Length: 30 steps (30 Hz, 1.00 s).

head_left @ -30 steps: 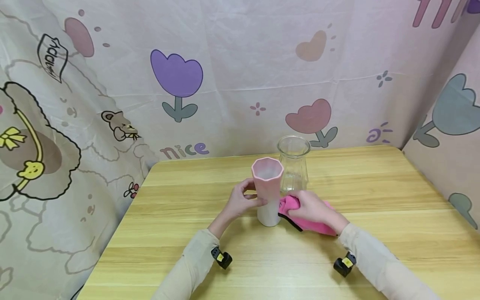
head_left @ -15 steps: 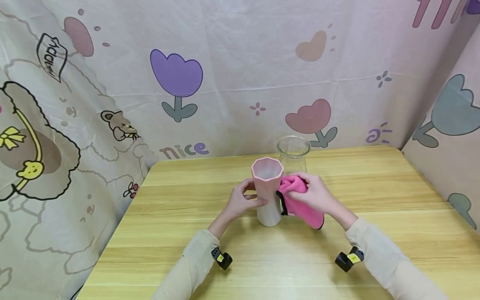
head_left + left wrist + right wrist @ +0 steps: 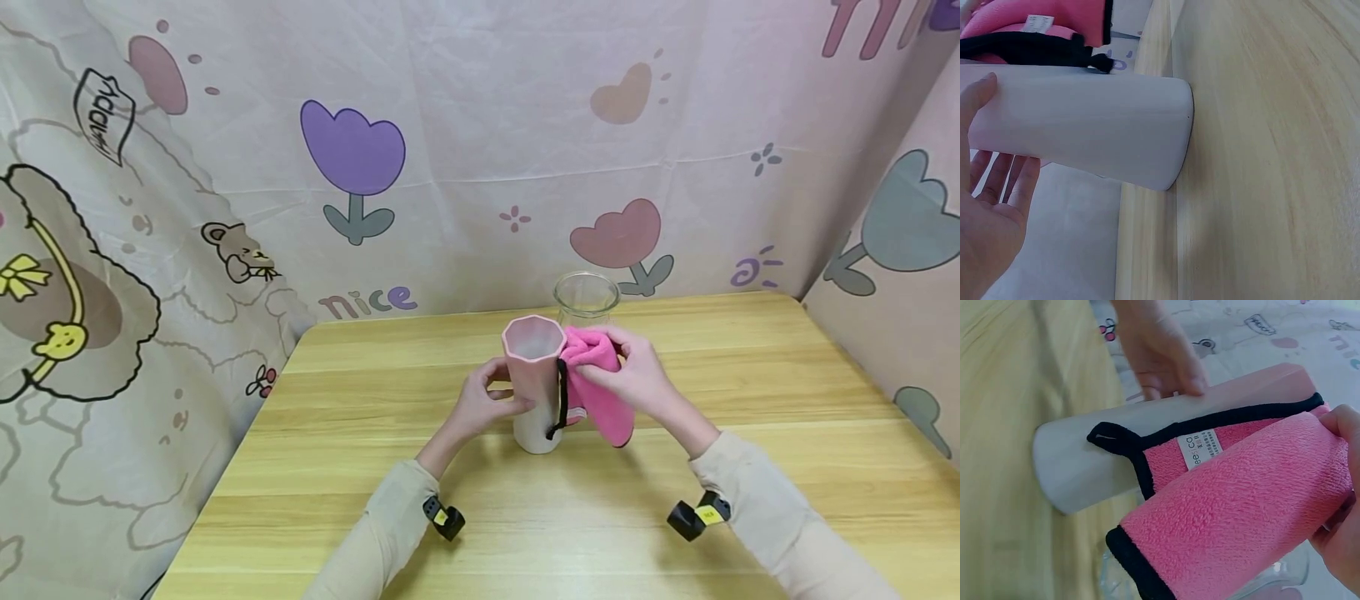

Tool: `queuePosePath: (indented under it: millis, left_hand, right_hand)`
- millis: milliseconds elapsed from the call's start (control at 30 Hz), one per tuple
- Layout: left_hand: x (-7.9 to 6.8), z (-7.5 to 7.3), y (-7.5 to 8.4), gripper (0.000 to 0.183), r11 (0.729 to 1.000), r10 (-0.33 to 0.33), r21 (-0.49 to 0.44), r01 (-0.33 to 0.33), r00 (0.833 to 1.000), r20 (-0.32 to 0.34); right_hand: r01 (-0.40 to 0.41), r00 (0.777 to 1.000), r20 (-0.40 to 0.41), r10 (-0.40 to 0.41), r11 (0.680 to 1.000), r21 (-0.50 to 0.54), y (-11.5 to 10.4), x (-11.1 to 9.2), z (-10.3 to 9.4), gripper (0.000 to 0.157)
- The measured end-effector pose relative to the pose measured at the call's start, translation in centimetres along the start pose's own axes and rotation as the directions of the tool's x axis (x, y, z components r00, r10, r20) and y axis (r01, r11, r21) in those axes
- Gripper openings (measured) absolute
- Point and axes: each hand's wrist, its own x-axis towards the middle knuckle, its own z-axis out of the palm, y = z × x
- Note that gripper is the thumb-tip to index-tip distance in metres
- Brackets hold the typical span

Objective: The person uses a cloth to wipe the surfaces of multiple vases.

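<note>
A tall vase [image 3: 536, 392], pink at its faceted rim and white toward the base, stands upright on the table. My left hand [image 3: 483, 396] grips it from the left side, thumb in front and fingers behind, as the left wrist view also shows. Bunched in my right hand [image 3: 637, 371] is a bright pink towel [image 3: 1241, 494] with black edging, a hanging loop and a white label. The towel lies against the vase's right side near the rim, its lower part hanging down. Behind the towel, a clear glass vase [image 3: 587, 293] is mostly hidden below its rim.
The wooden table [image 3: 360, 400] reaches back to a patterned cloth backdrop [image 3: 465, 150]. Another stretch of cloth hangs along the left side. Each wrist wears a small black camera, the left wrist camera [image 3: 444, 517] and the right wrist camera [image 3: 699, 515].
My right hand has moved up along the vase's right side with the towel, from low near the table to just below the rim. The left hand and the vase have stayed put.
</note>
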Motion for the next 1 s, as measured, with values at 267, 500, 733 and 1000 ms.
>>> queuePosePath:
  millis: [267,500,733,1000]
  left_hand:
    - [0.0,0.1,0.2,0.056,1.000,-0.014,-0.001,0.014,1.000,0.006]
    - [0.0,0.0,0.4,0.057,0.999,-0.031,0.013,0.031,0.999,0.007]
    - [-0.1,0.0,0.4,0.056,0.999,-0.043,0.029,0.043,0.999,0.005]
    - [-0.1,0.1,0.3,0.055,0.999,-0.041,0.030,0.041,0.999,0.010]
  right_hand:
    - [-0.014,0.993,0.114,0.027,0.994,-0.111,2.0,-0.8,1.1,0.040]
    - [0.035,0.984,0.176,0.002,0.978,-0.207,3.6,-1.4,2.0,0.033]
    - [0.027,0.964,0.259,0.055,0.952,-0.303,4.3,-1.7,2.5,0.033]
    - [0.075,0.930,0.355,0.095,0.897,-0.436,5.1,-2.3,3.0,0.026]
